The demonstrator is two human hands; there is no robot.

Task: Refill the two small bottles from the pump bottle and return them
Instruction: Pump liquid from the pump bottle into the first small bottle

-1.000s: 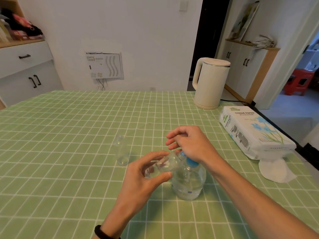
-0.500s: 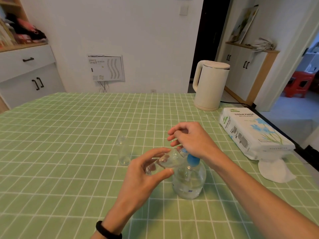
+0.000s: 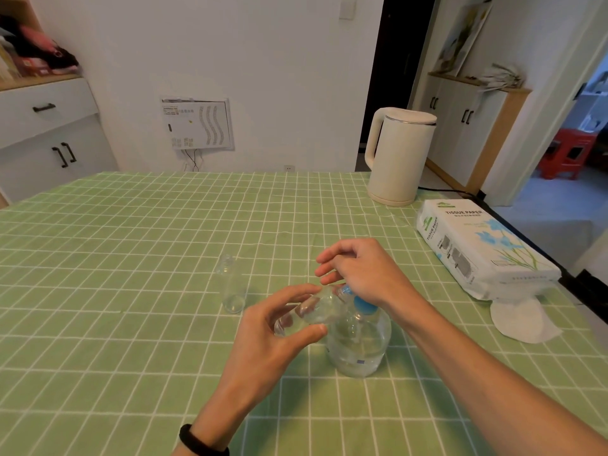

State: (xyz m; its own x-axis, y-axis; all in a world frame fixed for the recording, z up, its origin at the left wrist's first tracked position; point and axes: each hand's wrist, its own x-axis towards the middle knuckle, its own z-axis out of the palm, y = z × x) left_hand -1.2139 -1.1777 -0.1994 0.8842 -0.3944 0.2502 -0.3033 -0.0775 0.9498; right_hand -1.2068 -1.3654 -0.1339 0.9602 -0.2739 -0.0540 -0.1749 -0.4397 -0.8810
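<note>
Your left hand [image 3: 263,337]: thumb and fingertips pinch a small clear bottle [image 3: 309,312], which is off the table and tilted almost on its side.
Held bottle: its mouth points right, up against the blue pump top [image 3: 363,306]; the glare hides how much liquid is inside.
Your right hand [image 3: 365,274]: it rests on top of the pump, palm down, with the fingers loosely bent and fanned apart above the held bottle; the thumb is hidden.
Pump bottle [image 3: 358,343]: clear and round, standing upright on the green checked tablecloth [image 3: 131,258] just right of your left hand, with some clear liquid in its lower part.
Second small bottle [image 3: 233,287]: upright on the cloth to the left of both hands, touching neither, with no cap on it.
Your left wrist: it wears a black band [image 3: 197,444].
Far right corner of the table: a white kettle [image 3: 399,156].
Right edge: a pack of tissue paper [image 3: 477,245] lies flat, with a loose white tissue [image 3: 523,320] on the cloth just in front of it.
</note>
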